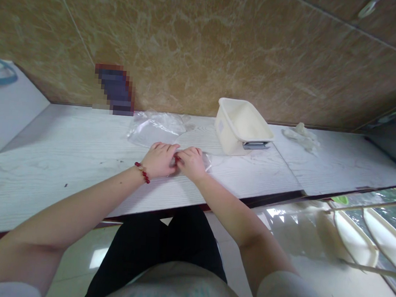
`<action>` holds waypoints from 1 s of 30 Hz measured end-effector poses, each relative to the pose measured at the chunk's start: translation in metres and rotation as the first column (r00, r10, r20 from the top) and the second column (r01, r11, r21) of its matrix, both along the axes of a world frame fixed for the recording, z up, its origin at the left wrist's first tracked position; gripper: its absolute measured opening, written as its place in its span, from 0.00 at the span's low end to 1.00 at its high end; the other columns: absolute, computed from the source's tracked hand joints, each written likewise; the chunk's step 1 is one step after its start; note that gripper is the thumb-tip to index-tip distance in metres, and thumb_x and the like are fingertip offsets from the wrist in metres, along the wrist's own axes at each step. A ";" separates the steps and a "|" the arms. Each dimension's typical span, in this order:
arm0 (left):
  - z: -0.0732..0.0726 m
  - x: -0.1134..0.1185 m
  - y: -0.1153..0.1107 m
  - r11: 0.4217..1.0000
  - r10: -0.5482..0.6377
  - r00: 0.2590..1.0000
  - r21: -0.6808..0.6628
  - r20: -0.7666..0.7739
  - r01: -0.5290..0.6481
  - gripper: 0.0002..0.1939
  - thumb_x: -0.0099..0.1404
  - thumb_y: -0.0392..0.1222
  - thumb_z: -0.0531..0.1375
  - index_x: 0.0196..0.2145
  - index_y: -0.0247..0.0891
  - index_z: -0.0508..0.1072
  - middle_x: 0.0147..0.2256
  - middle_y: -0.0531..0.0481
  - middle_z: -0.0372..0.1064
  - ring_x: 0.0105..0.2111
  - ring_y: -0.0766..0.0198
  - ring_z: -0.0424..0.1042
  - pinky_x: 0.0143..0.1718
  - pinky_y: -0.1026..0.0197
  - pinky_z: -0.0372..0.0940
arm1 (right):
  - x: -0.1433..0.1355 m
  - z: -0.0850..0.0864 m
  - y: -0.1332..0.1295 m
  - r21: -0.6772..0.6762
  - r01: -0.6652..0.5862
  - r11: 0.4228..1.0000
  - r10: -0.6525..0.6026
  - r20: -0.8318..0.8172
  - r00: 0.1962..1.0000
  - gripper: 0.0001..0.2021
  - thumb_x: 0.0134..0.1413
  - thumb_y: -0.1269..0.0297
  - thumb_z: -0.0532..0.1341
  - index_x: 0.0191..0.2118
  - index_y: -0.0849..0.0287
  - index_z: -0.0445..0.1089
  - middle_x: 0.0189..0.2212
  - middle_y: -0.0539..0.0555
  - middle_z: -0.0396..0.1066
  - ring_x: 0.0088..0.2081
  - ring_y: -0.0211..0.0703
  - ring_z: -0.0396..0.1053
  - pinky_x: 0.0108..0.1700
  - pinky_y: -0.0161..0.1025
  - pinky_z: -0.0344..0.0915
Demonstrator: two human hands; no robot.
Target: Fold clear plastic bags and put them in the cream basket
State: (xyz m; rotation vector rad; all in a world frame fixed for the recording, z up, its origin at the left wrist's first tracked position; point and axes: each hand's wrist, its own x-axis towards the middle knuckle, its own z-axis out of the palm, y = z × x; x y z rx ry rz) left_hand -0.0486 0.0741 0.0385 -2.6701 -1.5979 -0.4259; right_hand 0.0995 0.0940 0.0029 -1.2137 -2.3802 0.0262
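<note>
My left hand (160, 159), with a red bead bracelet (143, 172) on its wrist, rests over the white worktop (90, 158). Beside it, almost touching, is my right hand (192, 162). The fingers of both are curled round a crinkled clear plastic bag (206, 160), whose end sticks out past my right hand. A small dark red bit (177, 157) shows between the hands; its kind is hidden by the fingers. Just behind my left hand lies a larger clear plastic bag (155, 127), flat on the worktop.
A cream plastic bin (226, 134) with a grey label holder stands behind my right hand, near the wall. Farther right lies a crumpled whitish bag (301, 137). A blurred-out dark object (116, 89) leans at the wall. White box (9, 110) at left; cream trays (355, 238) at lower right.
</note>
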 end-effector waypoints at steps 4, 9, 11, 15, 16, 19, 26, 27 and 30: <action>-0.004 -0.005 0.005 0.999 0.025 0.999 -0.046 0.029 -0.023 0.20 0.52 0.45 0.52 0.43 0.36 0.65 0.38 0.43 0.68 0.39 0.53 0.66 0.43 0.53 0.56 | 0.001 0.000 0.000 -0.023 0.048 0.999 -0.048 -0.013 0.999 0.09 0.52 0.62 0.54 0.36 0.53 0.70 0.35 0.52 0.71 0.42 0.44 0.58 0.46 0.44 0.47; -0.007 -0.011 0.018 0.997 -0.043 0.995 -0.066 0.091 0.049 0.13 0.52 0.44 0.52 0.33 0.36 0.68 0.33 0.45 0.67 0.36 0.57 0.66 0.41 0.57 0.59 | 0.002 0.002 0.000 -0.026 0.061 0.998 -0.061 -0.022 0.998 0.08 0.52 0.62 0.55 0.36 0.53 0.70 0.35 0.52 0.70 0.42 0.44 0.58 0.47 0.44 0.46; -0.007 -0.012 0.023 0.989 -0.078 0.989 -0.114 0.127 0.092 0.11 0.52 0.43 0.52 0.31 0.36 0.67 0.33 0.45 0.67 0.36 0.58 0.66 0.40 0.58 0.59 | 0.002 0.002 0.000 -0.023 0.058 0.998 -0.058 -0.025 0.998 0.08 0.52 0.61 0.55 0.36 0.53 0.70 0.35 0.51 0.70 0.42 0.44 0.58 0.46 0.44 0.47; -0.006 -0.011 0.027 0.965 -0.043 0.981 -0.248 0.191 0.091 0.12 0.52 0.44 0.51 0.34 0.37 0.64 0.31 0.47 0.68 0.31 0.59 0.68 0.32 0.59 0.60 | 0.002 0.003 0.000 -0.035 0.065 0.997 -0.065 -0.003 0.998 0.08 0.53 0.62 0.55 0.37 0.53 0.69 0.36 0.52 0.70 0.43 0.44 0.58 0.46 0.44 0.47; -0.006 -0.011 0.028 0.959 -0.045 0.977 -0.264 0.207 0.100 0.12 0.52 0.44 0.52 0.35 0.37 0.63 0.31 0.48 0.68 0.30 0.59 0.68 0.31 0.60 0.60 | 0.002 0.003 0.001 -0.038 0.063 0.997 -0.063 0.003 0.998 0.08 0.52 0.62 0.55 0.37 0.53 0.69 0.36 0.52 0.70 0.43 0.44 0.58 0.46 0.44 0.47; -0.005 -0.011 0.029 0.944 -0.111 0.962 -0.277 0.249 0.180 0.14 0.50 0.44 0.53 0.35 0.37 0.62 0.31 0.48 0.68 0.29 0.60 0.67 0.31 0.60 0.60 | 0.002 0.003 0.001 -0.029 0.046 0.999 -0.046 0.003 0.999 0.08 0.52 0.62 0.55 0.37 0.52 0.69 0.36 0.51 0.70 0.43 0.44 0.58 0.46 0.44 0.47; -0.003 -0.017 0.036 0.936 -0.175 0.954 -0.259 0.246 0.238 0.12 0.52 0.41 0.52 0.34 0.36 0.66 0.28 0.50 0.67 0.28 0.63 0.66 0.31 0.62 0.60 | 0.002 0.000 0.001 -0.025 0.040 0.999 -0.041 -0.023 0.999 0.07 0.52 0.61 0.56 0.36 0.52 0.69 0.36 0.51 0.70 0.43 0.44 0.58 0.46 0.44 0.47; -0.002 -0.018 0.036 0.942 -0.171 0.955 -0.244 0.242 0.231 0.12 0.52 0.41 0.52 0.35 0.36 0.66 0.28 0.50 0.67 0.28 0.63 0.66 0.32 0.62 0.60 | 0.002 0.000 0.000 -0.024 0.046 0.999 -0.047 -0.026 0.999 0.08 0.52 0.60 0.55 0.37 0.52 0.69 0.37 0.52 0.70 0.43 0.44 0.58 0.46 0.44 0.47; -0.001 -0.024 0.035 0.961 -0.195 0.956 -0.152 0.217 0.230 0.10 0.53 0.39 0.51 0.33 0.36 0.68 0.29 0.49 0.68 0.30 0.63 0.66 0.34 0.62 0.59 | 0.002 0.001 0.000 -0.018 0.075 0.997 -0.076 -0.044 0.996 0.10 0.52 0.59 0.55 0.40 0.53 0.67 0.38 0.52 0.70 0.43 0.45 0.58 0.46 0.44 0.47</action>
